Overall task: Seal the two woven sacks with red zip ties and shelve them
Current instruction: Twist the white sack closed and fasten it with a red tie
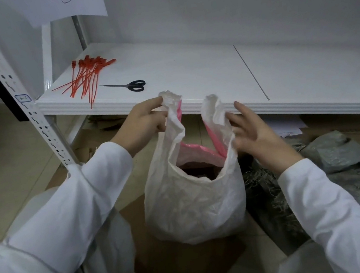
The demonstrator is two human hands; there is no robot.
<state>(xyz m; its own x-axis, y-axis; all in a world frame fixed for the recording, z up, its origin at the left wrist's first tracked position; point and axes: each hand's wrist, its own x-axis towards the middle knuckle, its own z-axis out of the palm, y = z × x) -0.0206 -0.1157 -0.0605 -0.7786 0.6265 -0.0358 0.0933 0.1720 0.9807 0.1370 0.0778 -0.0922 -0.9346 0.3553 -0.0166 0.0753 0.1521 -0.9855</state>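
Left grip (140,121) pinches one top corner of the white woven sack (195,205); right grip (259,132), fingers spread, touches the other (sack stands open-mouthed on cardboard (184,266) below the shelf (187,70)).

On the shelf (187,70) lie zip ties (87,76), scissors (133,86) just right of them. The sack (195,205) stands before the shelf

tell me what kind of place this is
Probably a storeroom or packing area: a white slotted-metal shelf rack, red zip ties and scissors laid on its shelf, and flattened cardboard on the floor beneath a white woven sack.
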